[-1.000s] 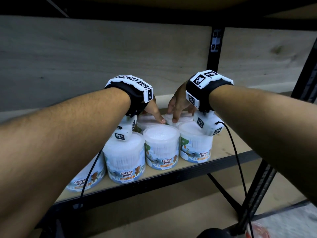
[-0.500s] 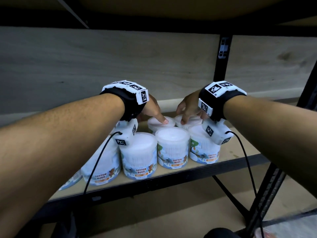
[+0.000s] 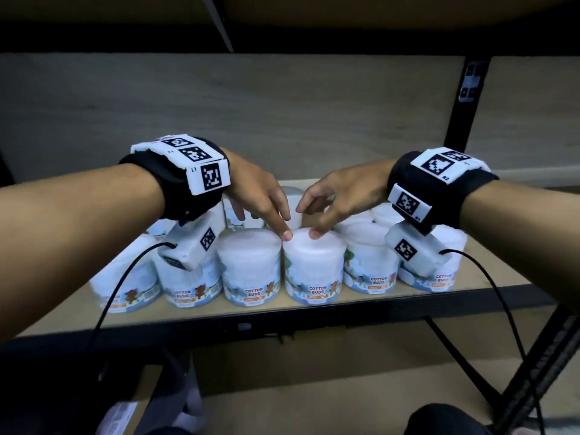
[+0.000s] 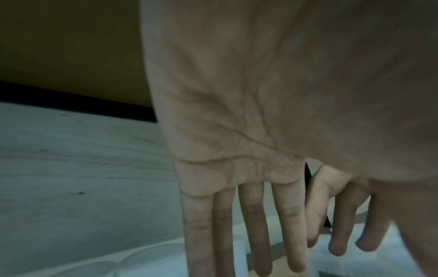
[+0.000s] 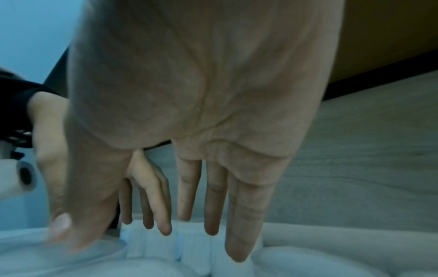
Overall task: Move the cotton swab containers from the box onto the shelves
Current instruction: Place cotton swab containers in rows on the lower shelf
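Several white cotton swab containers with "COTTON BUDS" labels stand in rows on the wooden shelf [image 3: 489, 279]. My left hand [image 3: 263, 199] and right hand [image 3: 332, 199] hover side by side over the middle of the group, fingers straight and pointing down. A left fingertip [image 3: 287, 235] and a right fingertip [image 3: 314, 234] touch the lid of the front middle container [image 3: 314, 268]. Both wrist views show open palms with extended fingers [image 4: 251, 224] [image 5: 213, 196] above the white lids; neither hand holds anything. A taller stacked container [image 3: 290, 199] stands behind the hands.
A black metal upright [image 3: 464, 98] stands at the shelf's back right, and a black front rail [image 3: 314, 321] runs along its edge. Another shelf board lies close overhead. A lower shelf [image 3: 282, 372] lies beneath. Bare shelf surface shows at the far right.
Both hands have drawn back from the rear containers towards the front row and risen slightly; their fingertips now rest on the front middle container's lid. More containers are in view on the left.
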`<state>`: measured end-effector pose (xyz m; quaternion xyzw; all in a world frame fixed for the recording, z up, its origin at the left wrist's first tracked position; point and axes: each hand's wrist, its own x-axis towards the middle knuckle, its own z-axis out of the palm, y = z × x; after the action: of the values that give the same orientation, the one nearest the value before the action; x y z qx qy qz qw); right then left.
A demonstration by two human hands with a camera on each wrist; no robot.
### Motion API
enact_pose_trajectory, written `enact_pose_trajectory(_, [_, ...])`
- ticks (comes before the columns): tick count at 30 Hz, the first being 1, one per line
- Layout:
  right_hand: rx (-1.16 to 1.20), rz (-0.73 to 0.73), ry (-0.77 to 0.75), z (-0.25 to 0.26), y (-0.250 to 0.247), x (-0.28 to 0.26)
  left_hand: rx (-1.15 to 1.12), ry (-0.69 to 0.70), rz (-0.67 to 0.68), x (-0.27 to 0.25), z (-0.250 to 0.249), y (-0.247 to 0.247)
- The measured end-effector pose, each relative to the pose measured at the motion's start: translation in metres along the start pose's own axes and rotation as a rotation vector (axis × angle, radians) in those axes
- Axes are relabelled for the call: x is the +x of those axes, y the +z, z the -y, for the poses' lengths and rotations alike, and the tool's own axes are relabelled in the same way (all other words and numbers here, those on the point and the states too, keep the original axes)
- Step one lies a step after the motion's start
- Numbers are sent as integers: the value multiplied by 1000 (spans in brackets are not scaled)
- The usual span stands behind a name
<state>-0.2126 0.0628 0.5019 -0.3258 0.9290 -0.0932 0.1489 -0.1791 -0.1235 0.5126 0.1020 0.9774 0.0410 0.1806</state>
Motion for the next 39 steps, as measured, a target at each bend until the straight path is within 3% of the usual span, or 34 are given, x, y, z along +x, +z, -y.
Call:
enact_pose_trajectory(10, [-80, 123, 30, 21, 14, 7, -29, -18, 65, -20, 12, 20])
enact_pose_trajectory(26, [-16, 127, 81, 23, 13, 16, -92, -15, 84, -8, 21, 17])
enact_pose_trajectory(32, [38, 0, 183, 26, -15, 43, -118, -48, -21, 9, 36, -5])
enact_pose_trajectory(39, [-39, -107, 307, 39, -37, 95, 1, -76, -176, 40, 58, -35])
